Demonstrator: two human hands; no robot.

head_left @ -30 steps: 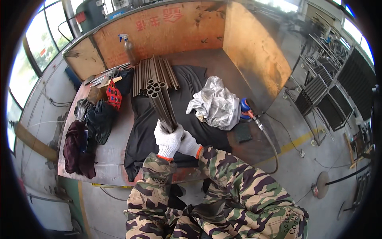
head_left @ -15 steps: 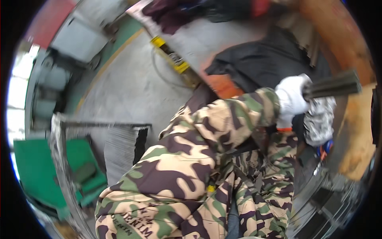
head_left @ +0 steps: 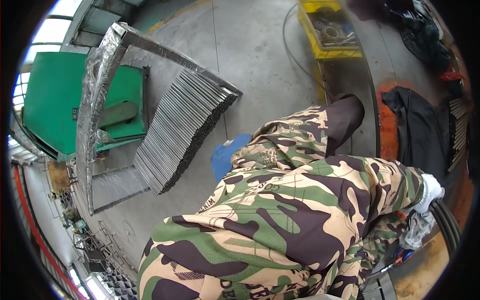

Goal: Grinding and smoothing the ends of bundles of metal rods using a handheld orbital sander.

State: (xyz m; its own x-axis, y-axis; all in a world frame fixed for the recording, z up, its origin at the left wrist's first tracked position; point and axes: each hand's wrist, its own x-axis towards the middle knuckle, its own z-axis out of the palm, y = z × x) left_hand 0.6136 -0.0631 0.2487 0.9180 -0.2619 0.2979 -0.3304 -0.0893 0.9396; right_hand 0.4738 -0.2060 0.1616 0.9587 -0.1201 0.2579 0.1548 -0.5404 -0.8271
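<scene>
At the right, my left hand in a white glove reaches across my body in a camouflage sleeve. It is closed round a small bundle of dark metal tubes, which run down toward the picture's rim. Just below it, an orange glove cuff shows by another camouflage sleeve, apparently my right; the fingers there are hidden. Crumpled greyish material lies close by; I cannot tell whether it is a glove or wrapping. More metal tubes lie beside a black cloth at the far right.
A stack of metal tubes stands at the left within a plastic-wrapped metal frame. Behind the frame is a green machine cabinet. A yellow crate of metal parts is at the top. A brown-stained board is at lower right.
My view has swung left, bringing the tube stack and frame further into the picture. The gloved hand with its tubes now appears lower and further right; the tubes point downward instead of sideways.
</scene>
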